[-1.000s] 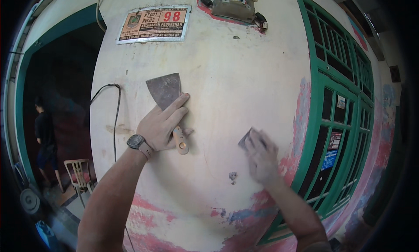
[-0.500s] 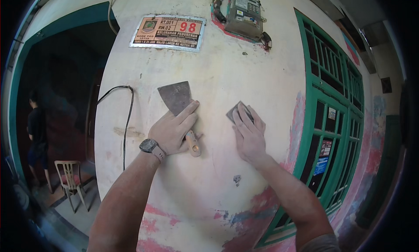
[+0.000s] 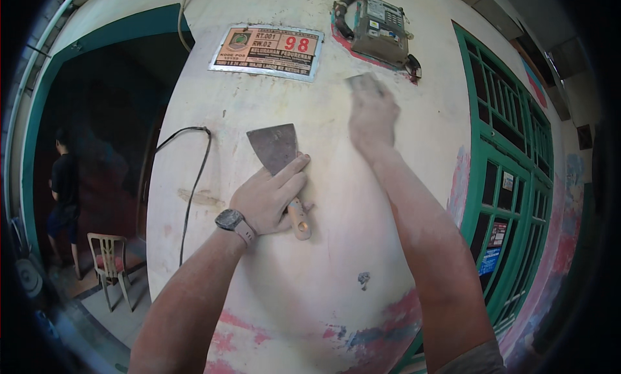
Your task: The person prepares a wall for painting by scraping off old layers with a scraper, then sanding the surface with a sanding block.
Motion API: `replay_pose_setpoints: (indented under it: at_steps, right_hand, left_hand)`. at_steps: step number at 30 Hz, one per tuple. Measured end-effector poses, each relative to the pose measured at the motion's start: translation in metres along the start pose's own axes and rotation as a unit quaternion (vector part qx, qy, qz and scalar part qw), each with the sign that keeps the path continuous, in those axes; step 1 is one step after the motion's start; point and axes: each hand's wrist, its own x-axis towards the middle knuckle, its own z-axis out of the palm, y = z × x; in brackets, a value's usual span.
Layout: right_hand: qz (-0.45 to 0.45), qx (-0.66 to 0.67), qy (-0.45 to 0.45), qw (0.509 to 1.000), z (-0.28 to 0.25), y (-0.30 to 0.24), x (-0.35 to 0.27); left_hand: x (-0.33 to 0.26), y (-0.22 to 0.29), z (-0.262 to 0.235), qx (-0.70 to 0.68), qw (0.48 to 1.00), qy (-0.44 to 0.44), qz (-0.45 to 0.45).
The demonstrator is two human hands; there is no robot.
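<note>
Left hand [image 3: 270,194]: closed round the wooden handle of a putty knife [image 3: 279,165], forefinger laid along the shank, pressing the tool flat to the wall [image 3: 336,244]. Blade broad, dull grey, pointing up; handle end showing below the palm. Dark wristwatch [image 3: 231,220] on this wrist.

Right hand [image 3: 372,112]: raised high on the wall, fingers flat over a small grey sanding pad [image 3: 363,83] held against the plaster; hand blurred and dusted white, so the exact hold is not clear.

Surface: cream plaster wall, scuffed, with pink and blue paint patches near its foot and a small dark chip below the knife.

Fixtures: rectangular house plate [image 3: 268,49] above the knife; grey meter box [image 3: 380,30] just above the right hand; black cable [image 3: 194,180] running down left of the knife.

Surroundings: green window grille [image 3: 511,180] to the right; dark green-framed doorway [image 3: 97,147] to the left, with a plastic chair [image 3: 108,264] and a person [image 3: 63,186] standing beyond it.

Change from half a second earlier: right hand and pad have travelled up from level with the knife to just under the meter box; left hand and knife keep the same place.

Containers: the meter box only, contents not visible.
</note>
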Motion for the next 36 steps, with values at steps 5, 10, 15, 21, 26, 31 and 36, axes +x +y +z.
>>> replay_pose_setpoints:
  at_steps: [5, 10, 15, 21, 26, 31, 36]
  right_hand:
    - [-0.220, 0.095, -0.084, 0.967, -0.024, 0.057, -0.007]
    - [0.134, -0.079, 0.037, 0.987, -0.017, 0.089, 0.014]
    - [-0.098, -0.005, 0.013, 0.995, 0.004, 0.021, -0.006]
    - [-0.260, 0.101, -0.143, 0.950, -0.055, 0.006, -0.115]
    - [-0.163, 0.023, -0.144, 0.976, -0.074, 0.081, -0.094]
    - [0.044, -0.017, -0.040, 0.998, -0.035, 0.084, -0.036]
    - [-0.176, -0.008, -0.079, 0.981, -0.047, 0.030, -0.099]
  left_hand:
    - [0.002, 0.003, 0.000, 0.022, 1.000, 0.000, -0.002]
    - [0.002, 0.003, -0.003, 0.019, 1.000, 0.021, 0.008]
    - [-0.001, 0.003, -0.003, 0.014, 1.000, -0.005, -0.024]
    - [0.000, 0.001, -0.004, 0.015, 0.999, 0.035, -0.003]
    - [0.000, 0.003, -0.006, 0.016, 0.999, 0.038, -0.008]
    - [0.000, 0.005, -0.005, 0.008, 1.000, 0.011, -0.028]
    - [0.001, 0.005, -0.003, 0.029, 0.999, 0.027, -0.019]
